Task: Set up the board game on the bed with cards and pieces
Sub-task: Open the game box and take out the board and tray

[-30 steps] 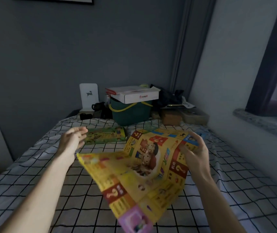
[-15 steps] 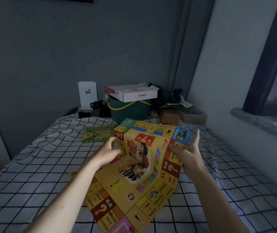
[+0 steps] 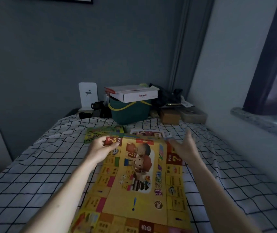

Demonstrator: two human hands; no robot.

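The yellow game board sheet lies spread out along the bed, its far edge near a green game box. My left hand pinches the sheet's far left corner between thumb and curled fingers. At the sheet's far right corner my right hand is blurred, with its fingers spread and straight, just above or touching the edge. A pale card sheet shows just beyond the board's far edge.
At the head of the bed stand a dark green basket with a white carton on top, brown boxes, a camera and a white deer card. A grey wall runs on the left, a white wall and window sill on the right.
The board sheet went from held up and crumpled to spread flat on the bed. My left hand took hold of its far left corner; my right hand let go and opened.
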